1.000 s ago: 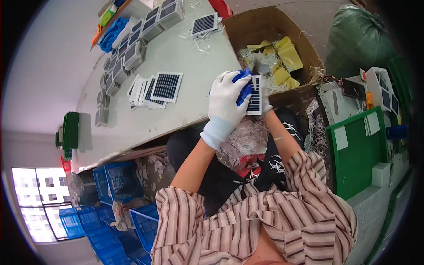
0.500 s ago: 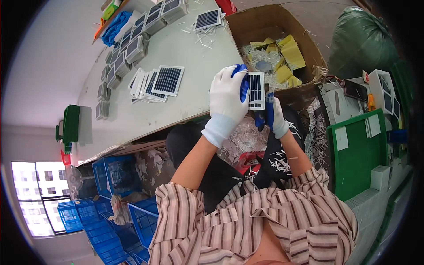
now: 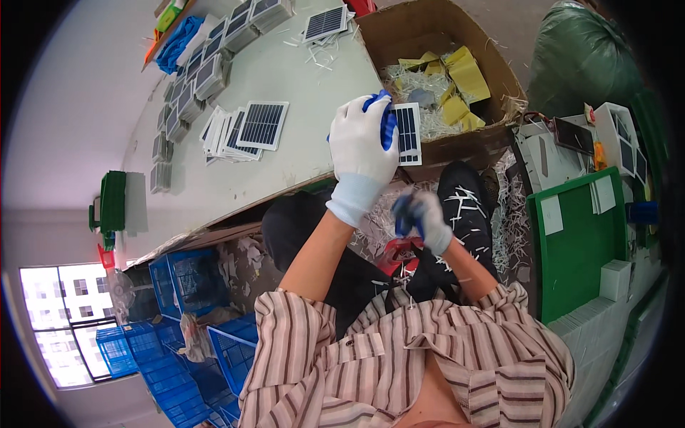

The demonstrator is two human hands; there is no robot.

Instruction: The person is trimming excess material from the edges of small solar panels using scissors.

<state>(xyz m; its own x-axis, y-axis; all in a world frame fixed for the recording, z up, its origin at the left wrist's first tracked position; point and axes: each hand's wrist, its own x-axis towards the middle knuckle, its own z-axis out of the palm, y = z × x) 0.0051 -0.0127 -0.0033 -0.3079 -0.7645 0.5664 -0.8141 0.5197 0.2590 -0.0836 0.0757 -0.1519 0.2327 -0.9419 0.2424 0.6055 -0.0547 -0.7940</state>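
A small white-edged solar panel is gripped by my left hand, which wears a white glove with blue-coated fingers. The panel is held at the table's edge, beside the cardboard box, and the glove covers its left part. Lower down, over my lap, my right hand is smeared by motion in a matching glove. Its fingers look curled, but I cannot make out whether anything is in them. On the table, left of my left hand, lies a fanned pile of solar panels.
Stacks of solar panels line the far left of the white table. The cardboard box holds white strips and yellow paper. A green tray stands right, blue crates lower left. White strips litter my trousers.
My right hand has dropped away from the panel toward my lap. My left hand keeps hold of the panel, which has shifted slightly left and up.
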